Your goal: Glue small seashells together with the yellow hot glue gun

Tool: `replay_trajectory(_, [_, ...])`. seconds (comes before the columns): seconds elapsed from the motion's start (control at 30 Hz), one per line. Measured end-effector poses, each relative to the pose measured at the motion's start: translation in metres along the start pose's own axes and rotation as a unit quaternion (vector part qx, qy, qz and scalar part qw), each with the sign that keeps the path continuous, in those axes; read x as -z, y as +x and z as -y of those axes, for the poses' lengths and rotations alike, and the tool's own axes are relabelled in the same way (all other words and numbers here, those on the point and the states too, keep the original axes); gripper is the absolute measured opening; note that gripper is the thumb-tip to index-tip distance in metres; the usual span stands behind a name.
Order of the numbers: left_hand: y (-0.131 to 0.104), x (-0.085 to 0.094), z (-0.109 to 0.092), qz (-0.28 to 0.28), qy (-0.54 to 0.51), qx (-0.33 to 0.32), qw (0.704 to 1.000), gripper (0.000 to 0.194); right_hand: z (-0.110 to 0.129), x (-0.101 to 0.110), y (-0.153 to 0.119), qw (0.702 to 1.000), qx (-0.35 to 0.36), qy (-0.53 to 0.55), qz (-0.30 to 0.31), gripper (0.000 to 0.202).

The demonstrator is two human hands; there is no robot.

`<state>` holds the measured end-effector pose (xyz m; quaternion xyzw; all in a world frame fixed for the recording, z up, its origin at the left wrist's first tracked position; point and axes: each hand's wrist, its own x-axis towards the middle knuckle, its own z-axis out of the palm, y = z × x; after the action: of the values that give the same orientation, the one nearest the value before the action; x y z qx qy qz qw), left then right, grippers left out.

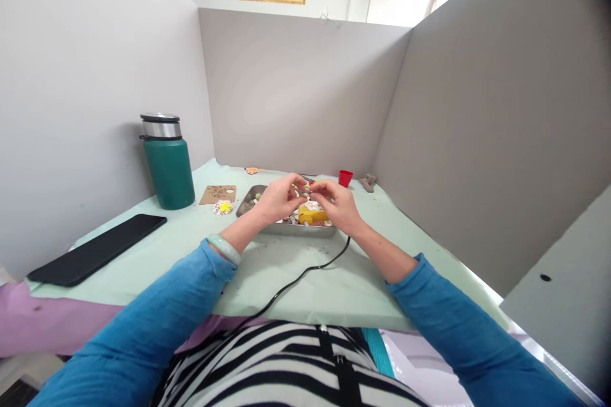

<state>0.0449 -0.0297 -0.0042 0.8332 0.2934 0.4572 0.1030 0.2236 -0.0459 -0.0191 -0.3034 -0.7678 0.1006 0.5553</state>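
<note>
Both hands are raised over a metal tray (pixel 305 229), their fingertips close together. My left hand (pixel 282 196) has its thumb and fingers pinched, and my right hand (pixel 335 202) is pinched opposite it. Something small lies between the fingertips, too small to make out. Under the hands, a yellow glue gun (pixel 311 215) rests on shells and small pieces in the tray. From near the tray a black cord (pixel 305 272) runs down to the table's front edge.
At left stand a green bottle (pixel 168 172) and a black flat case (pixel 100 249). Nearby lie a brown card (pixel 212 195) and a flower piece (pixel 224 206). Behind the tray are a red cup (pixel 345 179) and a driftwood piece (pixel 368 183). Grey panels (pixel 305 89) enclose the table.
</note>
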Motion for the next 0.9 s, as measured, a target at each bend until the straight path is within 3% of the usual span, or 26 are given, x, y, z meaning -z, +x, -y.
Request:
replay_trajectory(0.13, [0.002, 0.000, 0.003, 0.012, -0.055, 0.067, 0.996, 0.019, -0.003, 0.001, 0.002, 0.996, -0.048, 0.074, 0.000, 0.013])
replay_trajectory(0.23, [0.003, -0.002, 0.007, 0.020, -0.153, 0.122, 0.980, 0.021, -0.005, 0.002, 0.003, 0.992, -0.069, 0.105, 0.015, 0.020])
replay_trajectory(0.33, [0.004, -0.002, 0.005, 0.028, -0.248, 0.160, 0.955, 0.027, -0.005, 0.002, 0.004, 0.993, -0.091, 0.071, 0.022, 0.024])
replay_trajectory(0.47, [0.004, 0.001, -0.001, 0.046, -0.282, 0.192, 0.939, 0.030, -0.004, 0.003, 0.004, 0.991, -0.122, 0.032, 0.038, 0.019])
replay_trajectory(0.63, [0.002, 0.005, -0.003, 0.050, -0.275, 0.178, 0.943, 0.037, -0.004, 0.004, 0.004, 0.991, -0.121, 0.025, 0.047, 0.018])
replay_trajectory(0.9, [0.003, 0.002, 0.004, 0.045, -0.232, 0.159, 0.959, 0.030, -0.001, 0.003, 0.003, 0.995, -0.083, -0.029, 0.050, 0.015])
